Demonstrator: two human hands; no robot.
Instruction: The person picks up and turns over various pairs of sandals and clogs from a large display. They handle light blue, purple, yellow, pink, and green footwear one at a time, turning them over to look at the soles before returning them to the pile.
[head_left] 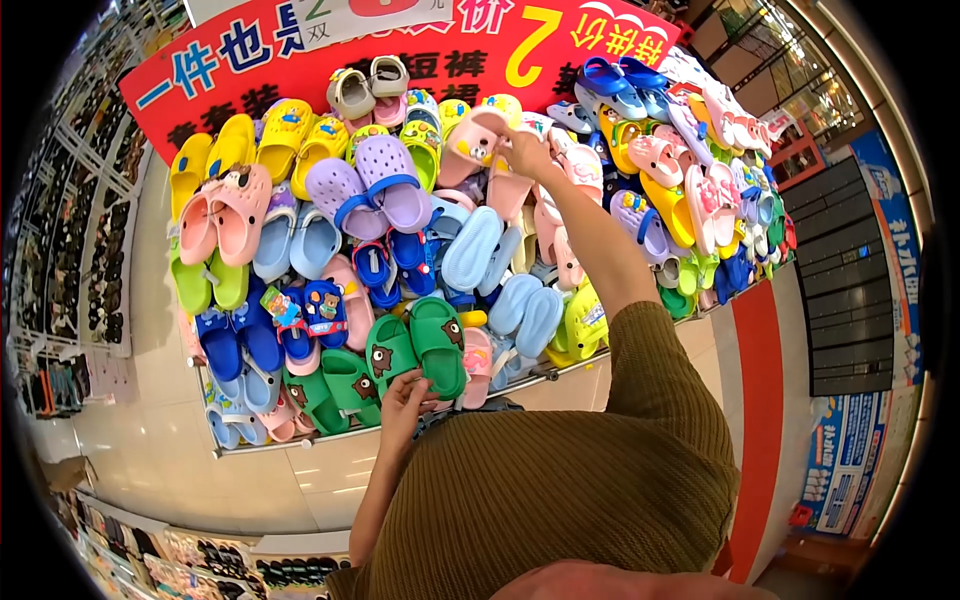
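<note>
A bin heaped with children's clogs and sandals in many colours fills the view. My right hand [524,150] reaches far across the heap and grips a pink sandal with a small bear face [470,140]. My left hand [405,398] rests at the near edge of the heap, fingers curled under a pair of green clogs with brown bear faces [425,345]. Purple clogs [370,185] lie near the middle, with light blue clogs [480,255] just to their right. My olive ribbed sleeve [650,370] covers the right arm.
A red sign with white and yellow characters [400,50] stands behind the bin. Shoe racks [90,250] line the left wall. A metal rim [300,440] edges the bin's near side above a tiled floor. Blue posters [850,450] hang at the right.
</note>
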